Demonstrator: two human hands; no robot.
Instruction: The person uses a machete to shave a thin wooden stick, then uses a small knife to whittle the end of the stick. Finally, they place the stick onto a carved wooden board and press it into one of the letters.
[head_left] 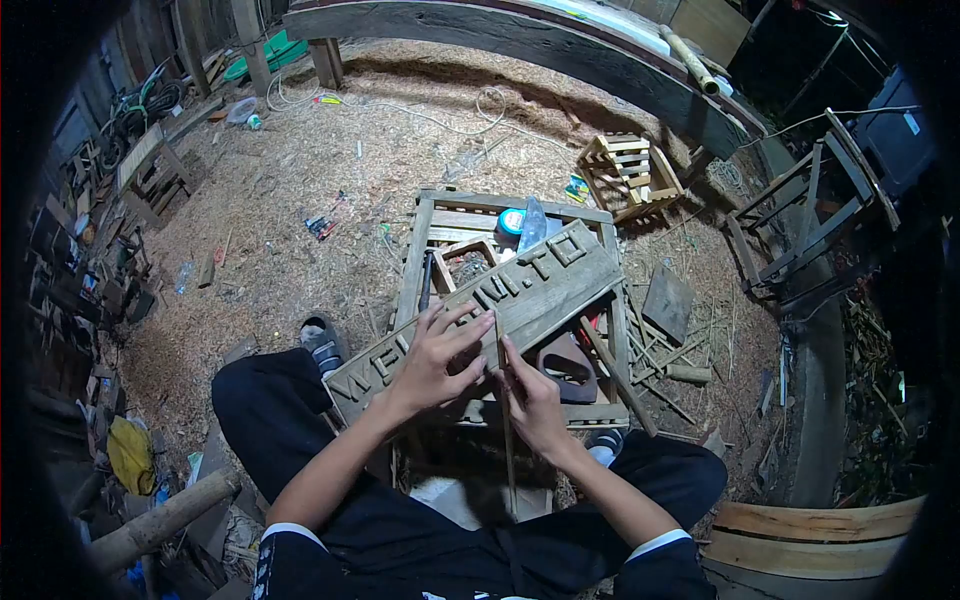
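Observation:
A long wooden board (560, 292) with raised wooden letters lies slantwise over a slatted wooden crate table (412, 270). My left hand (435, 360) rests over the middle of the board, its fingers spread and covering some letters. Beside the board's near edge, my right hand (532, 400) is closed around a thin wooden strip (507, 440), which stands out toward my lap. Behind the board are a blue round container (512, 222), a clear blade-shaped piece (533, 228) and a small wooden box (466, 262). A handsaw handle (568, 368) lies under the board's right side.
A slatted wooden crate (630, 178) sits at the back right, near a heavy bench (500, 38). Wood sticks and a flat board (668, 303) lie right of the table. A wooden stool frame (810, 215) stands farther right. Shavings cover the floor.

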